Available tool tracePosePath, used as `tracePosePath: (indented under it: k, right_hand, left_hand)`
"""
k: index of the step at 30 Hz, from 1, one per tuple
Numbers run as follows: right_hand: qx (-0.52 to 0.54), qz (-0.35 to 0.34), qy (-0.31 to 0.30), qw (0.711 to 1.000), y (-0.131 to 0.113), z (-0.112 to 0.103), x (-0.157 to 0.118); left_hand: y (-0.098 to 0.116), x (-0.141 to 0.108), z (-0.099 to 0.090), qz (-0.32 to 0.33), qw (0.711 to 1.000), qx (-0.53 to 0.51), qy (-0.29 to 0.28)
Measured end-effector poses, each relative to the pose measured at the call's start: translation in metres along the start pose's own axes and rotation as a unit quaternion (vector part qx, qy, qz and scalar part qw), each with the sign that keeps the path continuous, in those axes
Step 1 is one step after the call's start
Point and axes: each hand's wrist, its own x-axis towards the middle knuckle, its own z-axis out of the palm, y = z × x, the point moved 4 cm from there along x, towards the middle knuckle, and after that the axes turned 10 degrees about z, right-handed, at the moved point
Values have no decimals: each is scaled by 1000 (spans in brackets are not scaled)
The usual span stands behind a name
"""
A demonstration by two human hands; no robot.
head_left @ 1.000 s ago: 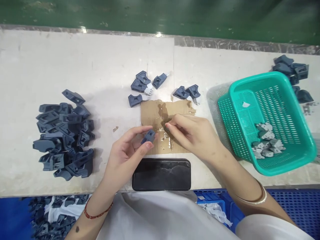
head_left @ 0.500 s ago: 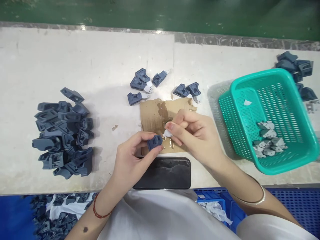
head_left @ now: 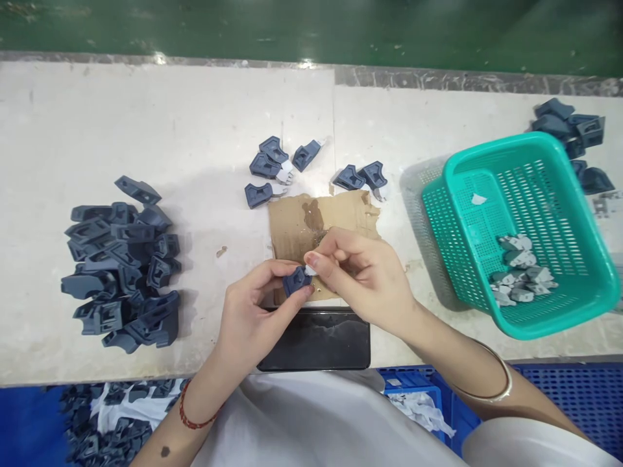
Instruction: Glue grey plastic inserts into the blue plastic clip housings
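My left hand (head_left: 260, 301) pinches a dark blue-grey plastic part (head_left: 296, 281) between thumb and fingers. Against the right end of that part is a small light-grey piece (head_left: 309, 270), gripped by the thumb and forefinger of my right hand (head_left: 357, 269). The two pieces meet, but my fingertips cover most of the light one, so how deep it sits cannot be seen. Beneath my hands lies brown cardboard (head_left: 287, 224) with wet, shiny patches. Beyond it are several dark parts (head_left: 265, 165), some with light-grey finger-like pieces on their ends.
A heap of dark parts (head_left: 124, 259) sits on the left of the table. To the right stands a green basket (head_left: 448, 240) holding light-grey pieces (head_left: 520, 279). A black phone (head_left: 316, 344) lies by the near edge. More dark parts (head_left: 579, 130) are behind the basket.
My right hand has moved left and slightly down, bringing the light-grey piece from just beside the dark part into contact with its end. The left hand still holds the dark part.
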Motion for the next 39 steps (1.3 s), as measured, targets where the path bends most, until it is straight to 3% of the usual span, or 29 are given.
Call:
tracePosePath:
  k: [10, 15, 20, 26, 29, 34, 37, 39]
  right_hand:
    - [-54, -30, 18, 998, -7, 10, -1]
    - [-90, -67, 24, 993, -11, 2, 2]
    - [-280, -182, 42, 942, -18, 0, 0]
    - [-338, -248, 78, 904, -15, 8, -7]
    - [-345, -242, 96, 902, -13, 11, -7]
    - [-362, -194, 47, 910, -18, 13, -2]
    - [-319, -143, 51, 936, -33, -10, -10]
    - [-283, -109, 100, 948, -42, -42, -25]
  left_hand:
    - [-2, 0, 0, -5, 1000, 20, -9]
    - [-1, -1, -4, 18, 998, 37, -50]
    - [-1, -3, -9, 33, 994, 58, -81]
    - [13, -3, -8, 28, 990, 90, -108]
    - [19, -2, -6, 42, 988, 102, -105]
    - [23, 4, -13, 71, 986, 122, -88]
    - [30, 22, -30, 96, 977, 175, -78]
    - [37, 41, -46, 107, 970, 214, -41]
